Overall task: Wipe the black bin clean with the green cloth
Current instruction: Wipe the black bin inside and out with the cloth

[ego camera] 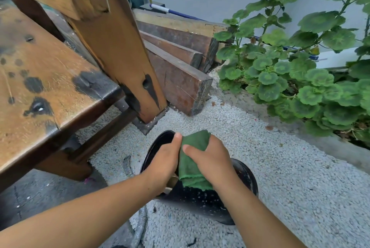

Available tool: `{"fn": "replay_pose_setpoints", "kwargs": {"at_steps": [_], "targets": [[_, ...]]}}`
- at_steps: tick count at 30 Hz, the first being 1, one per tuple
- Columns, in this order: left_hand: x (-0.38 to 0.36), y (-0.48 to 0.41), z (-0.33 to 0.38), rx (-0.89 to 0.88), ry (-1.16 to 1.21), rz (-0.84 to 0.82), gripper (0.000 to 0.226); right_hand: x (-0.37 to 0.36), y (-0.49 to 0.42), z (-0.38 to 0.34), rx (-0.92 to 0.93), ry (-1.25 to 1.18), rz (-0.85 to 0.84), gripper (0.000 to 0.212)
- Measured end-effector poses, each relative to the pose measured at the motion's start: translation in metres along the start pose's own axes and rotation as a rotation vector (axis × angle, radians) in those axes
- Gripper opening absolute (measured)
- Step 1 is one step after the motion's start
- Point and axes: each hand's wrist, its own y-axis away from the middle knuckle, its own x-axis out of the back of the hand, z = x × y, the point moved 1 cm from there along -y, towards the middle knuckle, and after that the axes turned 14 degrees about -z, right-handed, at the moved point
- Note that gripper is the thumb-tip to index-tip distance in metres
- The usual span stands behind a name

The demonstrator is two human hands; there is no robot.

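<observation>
A person's left hand [167,164] and right hand [210,159] both grip the limp green cloth [192,159] over the speckled black bin [202,199] (rigid, likely light), best steadied by its rim.

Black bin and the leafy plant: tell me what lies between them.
In the head view, only white gravel lies between the black bin and the leafy plant.

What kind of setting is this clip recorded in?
Most likely an outdoor yard or patio corner beside a house wall. White gravel covers the ground, a leafy green plant grows along the wall, and weathered wooden beams are stacked beside a worn wooden bench.
</observation>
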Motion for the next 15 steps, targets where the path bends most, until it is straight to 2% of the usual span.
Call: {"fn": "replay_pose_setpoints", "kwargs": {"at_steps": [2, 9, 15], "targets": [[-0.008, -0.002, 0.002, -0.02, 0.022, -0.047, 0.065, 0.0, -0.002, -0.002, -0.01, 0.057, 0.027, 0.031], [-0.016, -0.005, 0.012, -0.077, -0.024, -0.005, 0.062, 0.009, -0.008, 0.007, -0.027, 0.23, 0.094, 0.037], [-0.008, -0.012, 0.01, -0.009, -0.033, 0.009, 0.027, 0.032, -0.02, 0.031, -0.077, 0.308, 0.148, 0.035]]}}
